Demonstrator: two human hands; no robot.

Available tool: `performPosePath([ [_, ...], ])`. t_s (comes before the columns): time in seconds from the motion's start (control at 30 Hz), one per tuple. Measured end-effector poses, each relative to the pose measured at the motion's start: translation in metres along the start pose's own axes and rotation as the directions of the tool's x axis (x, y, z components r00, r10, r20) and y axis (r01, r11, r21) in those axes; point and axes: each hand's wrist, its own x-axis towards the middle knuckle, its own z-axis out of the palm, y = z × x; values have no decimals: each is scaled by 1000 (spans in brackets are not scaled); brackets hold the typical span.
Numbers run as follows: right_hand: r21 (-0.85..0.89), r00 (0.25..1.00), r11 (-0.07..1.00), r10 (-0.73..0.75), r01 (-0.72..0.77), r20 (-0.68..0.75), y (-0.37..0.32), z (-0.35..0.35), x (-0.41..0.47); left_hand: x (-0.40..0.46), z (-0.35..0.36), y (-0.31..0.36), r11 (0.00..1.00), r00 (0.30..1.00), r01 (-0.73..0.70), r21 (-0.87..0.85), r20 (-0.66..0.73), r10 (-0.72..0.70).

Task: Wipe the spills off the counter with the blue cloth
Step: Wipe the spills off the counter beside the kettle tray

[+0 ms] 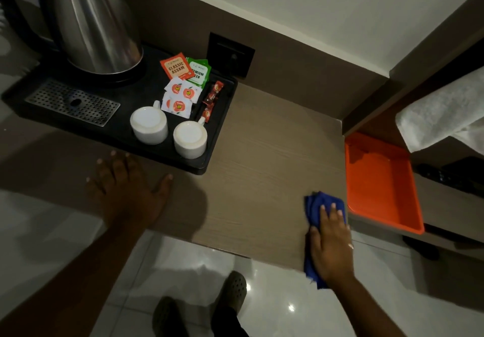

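The blue cloth [315, 205] lies bunched on the wood-grain counter [262, 174] near its front right corner. My right hand [331, 245] presses flat on top of the cloth, covering most of it, and blue shows beyond my fingertips and under my wrist. My left hand [131, 190] rests flat on the counter's shaded left part with fingers spread, holding nothing. No spill stands out on the counter surface in this dim light.
A black tray [209, 158] at the back left carries a steel kettle [89, 22], two upturned white cups [149, 124], tea sachets [183, 79] and a perforated drip grille [73, 100]. An orange tray [379, 184] sits right of the cloth. A white towel [442, 111] hangs at the far right.
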Motion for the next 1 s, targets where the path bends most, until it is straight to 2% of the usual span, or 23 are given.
performPosePath([
  [0.1, 23, 951, 953, 302, -302, -66, -45, 3, 50, -1, 2, 1, 1000, 1000, 3, -6, -12, -3],
  [0.17, 95, 898, 895, 439, -435, -27, -90, 5, 79, 0, 1, 2, 1000, 1000, 9, -8, -20, -9],
  [0.2, 104, 912, 907, 411, -409, -3, -111, 10, 84, -1, 1, 3, 1000, 1000, 12, -6, -16, -12],
  [0.23, 91, 954, 950, 299, -297, -5, -131, 17, 82, -1, 0, 3, 1000, 1000, 14, -3, -14, -14],
  [0.27, 67, 993, 991, 119, -118, -16, -145, 25, 72, -1, -1, 3, 1000, 1000, 13, -2, -14, -13],
  [0.3, 52, 997, 996, -78, 78, 0, -151, 30, 56, -1, -1, 3, 1000, 1000, 9, 0, -14, -9],
  [0.37, 16, 923, 926, -376, 376, 77, -132, 31, 31, 0, 0, 3, 1000, 1000, 5, 4, -14, -5],
  [0.4, 11, 889, 895, -443, 445, 114, -112, 28, 28, 0, 0, 3, 1000, 1000, 7, 6, -11, -7],
  [0.47, 18, 894, 903, -427, 428, 136, -66, 18, 32, 1, 0, 1, 1000, 1000, 13, 9, 2, -13],
  [0.6, 22, 980, 984, -178, 177, 84, -9, -2, 80, 2, -2, 3, 1000, 1000, 10, 3, 4, -10],
  [0.73, -48, 999, 997, 53, -54, -4, -18, -10, 175, 2, -2, 5, 999, 1000, 23, 28, 12, -24],
  [0.8, -55, 991, 990, 132, -132, 1, -41, -13, 219, 3, -1, 5, 999, 999, 34, 29, 8, -35],
  [0.9, -67, 992, 990, 123, -121, 25, -82, -13, 258, 4, 0, 4, 998, 999, 51, 37, 12, -52],
  [1.0, -50, 995, 995, -86, 89, 53, -132, -6, 256, 4, 1, 4, 997, 999, 46, 56, 14, -47],
])
